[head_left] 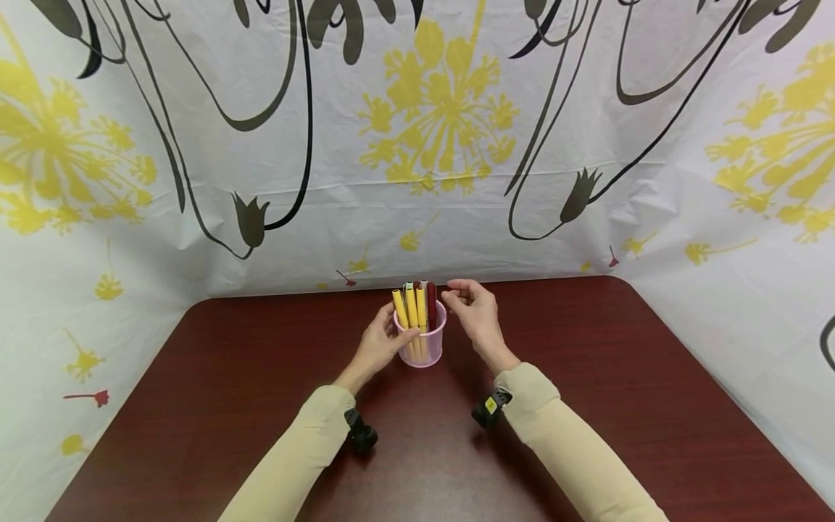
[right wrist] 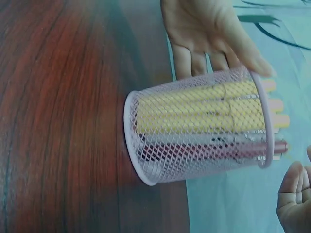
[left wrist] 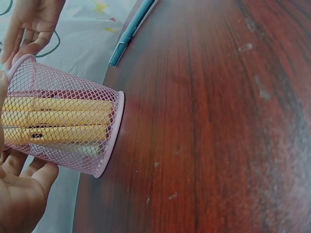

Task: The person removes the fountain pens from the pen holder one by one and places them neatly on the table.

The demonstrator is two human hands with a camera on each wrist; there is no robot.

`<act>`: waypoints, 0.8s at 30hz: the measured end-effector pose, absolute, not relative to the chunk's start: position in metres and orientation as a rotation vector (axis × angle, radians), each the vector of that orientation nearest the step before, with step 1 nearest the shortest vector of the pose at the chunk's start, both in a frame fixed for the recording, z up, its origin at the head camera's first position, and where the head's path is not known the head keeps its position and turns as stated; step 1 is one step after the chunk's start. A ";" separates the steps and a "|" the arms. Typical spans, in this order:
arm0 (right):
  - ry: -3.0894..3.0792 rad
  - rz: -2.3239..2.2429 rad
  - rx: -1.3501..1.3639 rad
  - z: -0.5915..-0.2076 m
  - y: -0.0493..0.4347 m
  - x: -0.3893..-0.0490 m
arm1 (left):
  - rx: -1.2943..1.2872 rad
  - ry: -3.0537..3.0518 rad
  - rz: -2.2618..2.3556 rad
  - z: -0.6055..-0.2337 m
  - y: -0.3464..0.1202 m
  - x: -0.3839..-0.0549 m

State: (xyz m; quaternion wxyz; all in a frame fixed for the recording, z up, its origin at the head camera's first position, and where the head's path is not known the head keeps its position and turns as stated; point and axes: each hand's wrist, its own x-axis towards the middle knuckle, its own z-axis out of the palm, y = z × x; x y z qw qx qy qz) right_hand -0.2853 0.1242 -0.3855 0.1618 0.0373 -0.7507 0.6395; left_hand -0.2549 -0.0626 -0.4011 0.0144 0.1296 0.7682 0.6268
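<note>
1. Noted one pale cloth (head_left: 417, 210), hanging behind and along both sides, printed with yellow blooms and dark curling stems.
2. Found below it one table (head_left: 417, 442), dark reddish-brown and wood-grained, carrying the cup near its far edge.
3. Counted two cream sleeves (head_left: 287, 449), reaching in over the table from the near side.
4. Counted two grips. Saw the left grip (head_left: 381, 341) holding the cup from its left side, with the thumb across the near wall by the rim and the fingers round the far left.
5. Saw the right grip (head_left: 476, 312) to the right of the cup's mouth, near the rim but apart from it, with fingers loosely bent and only a narrow gap between thumb and forefinger tips.
6. Counted one pink mesh cup (head_left: 431, 350), upright with its base on the table, between left thumb and left fingers and just left of the right grip.
7. Counted two black wrist cameras (head_left: 361, 435), one at each cuff.
8. Counted three yellow markers (head_left: 412, 308), standing side by side in the cup, toward the left thumb.
9. Counted one dark red marker (head_left: 432, 308) in plain sight, inside the cup toward the right grip.
10. Glimpsed pale-capped pens (head_left: 424, 284) behind these, partly hidden; could not tell how many.
</note>
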 end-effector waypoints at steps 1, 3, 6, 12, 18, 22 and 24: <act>-2.164 1.791 0.126 -0.385 0.122 -0.284 | 0.406 2.391 1.952 -0.401 -0.063 -0.255; -2.203 1.719 0.168 -0.385 0.118 -0.283 | 0.413 2.380 1.961 -0.402 -0.063 -0.255; -2.266 1.604 0.221 -0.385 0.114 -0.283 | 0.418 2.371 1.970 -0.401 -0.062 -0.254; -2.342 1.423 0.289 -0.385 0.106 -0.284 | 0.430 2.370 1.968 -0.402 -0.062 -0.255; -2.366 1.339 0.311 -0.383 0.099 -0.286 | 0.423 2.370 1.971 -0.420 -0.063 -0.269; -2.392 1.279 0.299 -0.383 0.095 -0.287 | 0.406 2.380 1.976 -0.430 -0.064 -0.276; -2.403 1.246 0.292 -0.383 0.093 -0.287 | 0.416 2.385 1.985 -0.431 -0.063 -0.276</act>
